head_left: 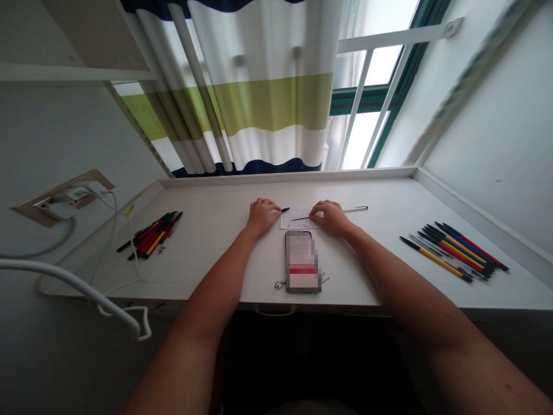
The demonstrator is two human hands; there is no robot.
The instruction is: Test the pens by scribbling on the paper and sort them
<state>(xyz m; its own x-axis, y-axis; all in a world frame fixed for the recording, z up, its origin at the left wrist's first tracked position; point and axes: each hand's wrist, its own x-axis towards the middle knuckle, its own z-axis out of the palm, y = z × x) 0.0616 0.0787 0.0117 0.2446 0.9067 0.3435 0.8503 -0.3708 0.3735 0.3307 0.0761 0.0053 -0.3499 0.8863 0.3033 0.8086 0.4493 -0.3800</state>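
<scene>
My left hand (261, 217) is on the desk at the left edge of a small paper sheet (287, 223) covered in tiny marks. Its thumb and fingertips pinch a short black pen cap (285, 210). At the sheet's right edge, my right hand (329, 218) is closed on a thin dark pen refill (301, 218), which lies across the paper and points left. A white pen (356, 208) with a dark clip sticks out to the right from behind this hand; whether the hand touches it is hidden. Just below the paper lies a phone (302, 262) with a blurred screen.
Several black, red and yellow pens (151, 235) lie piled at the left. More pens (453, 251) lie side by side at the right. A white cable (137, 253) crosses the desk's left end from a wall socket (64, 199). A raised rim (285, 177) borders the desk's back.
</scene>
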